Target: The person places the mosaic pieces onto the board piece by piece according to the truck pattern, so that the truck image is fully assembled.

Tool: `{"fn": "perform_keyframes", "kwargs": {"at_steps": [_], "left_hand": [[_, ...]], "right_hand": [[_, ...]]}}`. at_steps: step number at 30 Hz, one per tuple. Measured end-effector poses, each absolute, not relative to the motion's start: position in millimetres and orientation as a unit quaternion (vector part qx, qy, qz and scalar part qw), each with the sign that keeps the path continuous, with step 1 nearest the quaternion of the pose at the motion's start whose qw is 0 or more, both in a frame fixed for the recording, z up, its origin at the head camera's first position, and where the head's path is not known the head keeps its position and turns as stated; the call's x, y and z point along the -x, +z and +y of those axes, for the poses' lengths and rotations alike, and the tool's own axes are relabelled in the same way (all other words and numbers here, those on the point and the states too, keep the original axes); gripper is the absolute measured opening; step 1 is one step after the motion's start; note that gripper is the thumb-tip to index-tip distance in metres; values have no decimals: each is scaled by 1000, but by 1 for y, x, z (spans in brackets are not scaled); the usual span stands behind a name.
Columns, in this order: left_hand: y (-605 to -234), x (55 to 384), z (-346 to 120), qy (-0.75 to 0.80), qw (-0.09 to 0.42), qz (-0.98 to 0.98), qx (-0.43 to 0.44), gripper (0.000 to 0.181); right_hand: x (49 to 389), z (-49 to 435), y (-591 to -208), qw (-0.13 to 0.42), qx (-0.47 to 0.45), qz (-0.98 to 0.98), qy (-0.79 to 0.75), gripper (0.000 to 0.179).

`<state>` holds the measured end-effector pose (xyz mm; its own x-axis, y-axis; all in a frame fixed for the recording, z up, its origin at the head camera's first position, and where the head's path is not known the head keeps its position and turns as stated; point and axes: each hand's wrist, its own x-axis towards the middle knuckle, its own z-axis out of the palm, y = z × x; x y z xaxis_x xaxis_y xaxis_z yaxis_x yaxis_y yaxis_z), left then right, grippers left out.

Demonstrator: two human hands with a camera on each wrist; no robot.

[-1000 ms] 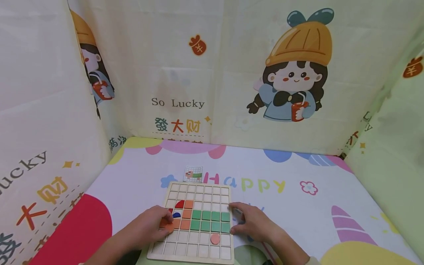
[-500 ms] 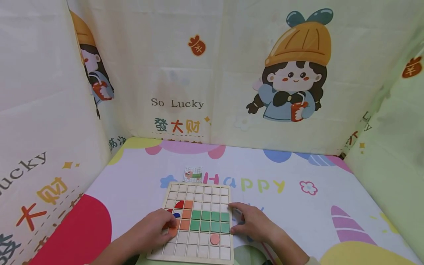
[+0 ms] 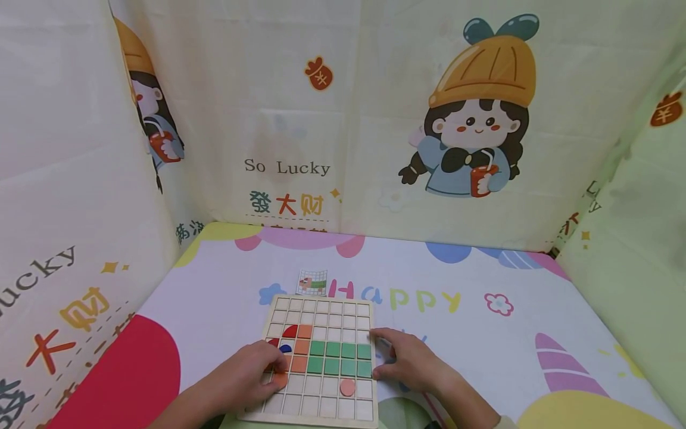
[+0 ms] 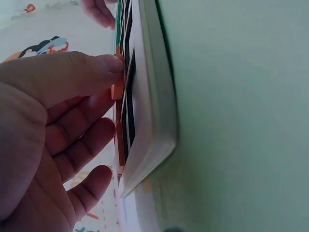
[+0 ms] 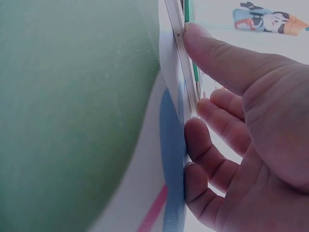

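Observation:
A square-celled wooden board (image 3: 284, 405) lies on the table before me. Over its left side, my left hand (image 3: 252, 370) pinches an orange piece with a rounded edge (image 3: 280, 380) between thumb and forefinger. In the left wrist view, the orange piece (image 4: 117, 91) shows under the thumb, at the board's surface. My right hand (image 3: 407, 357) rests against the board's right edge, thumb and fingertips touching it, fingers loosely bent. Green squares (image 3: 332, 357), orange squares (image 3: 302, 347), a red quarter-round (image 3: 291, 330) and a blue half-round (image 3: 286, 348) sit in cells. My left fingers hide some cells.
A salmon round piece (image 3: 348, 387) lies on the board's lower right. Behind the board is a small card (image 3: 312, 282) printed with a coloured grid picture. A patterned cloth covers the table (image 3: 461, 333); printed curtains (image 3: 375, 119) stand around it.
My left hand has shifted slightly right and down over the board with the orange piece, then has almost stopped. The right hand stays at the board's edge.

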<state>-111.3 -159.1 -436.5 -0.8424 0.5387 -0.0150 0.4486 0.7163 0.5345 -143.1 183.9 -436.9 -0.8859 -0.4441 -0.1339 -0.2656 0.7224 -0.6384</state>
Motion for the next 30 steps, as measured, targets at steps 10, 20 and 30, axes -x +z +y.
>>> {"fn": "perform_keyframes", "kwargs": {"at_steps": [10, 20, 30], "left_hand": [[-433, 111, -159, 267, 93, 922, -263, 17], [-434, 109, -161, 268, 79, 922, -270, 17], [-434, 111, -161, 263, 79, 922, -274, 16]], "right_hand": [[143, 184, -437, 139, 195, 918, -317, 74], [142, 184, -437, 136, 201, 918, -314, 73], [142, 185, -437, 128, 203, 920, -310, 73]]}}
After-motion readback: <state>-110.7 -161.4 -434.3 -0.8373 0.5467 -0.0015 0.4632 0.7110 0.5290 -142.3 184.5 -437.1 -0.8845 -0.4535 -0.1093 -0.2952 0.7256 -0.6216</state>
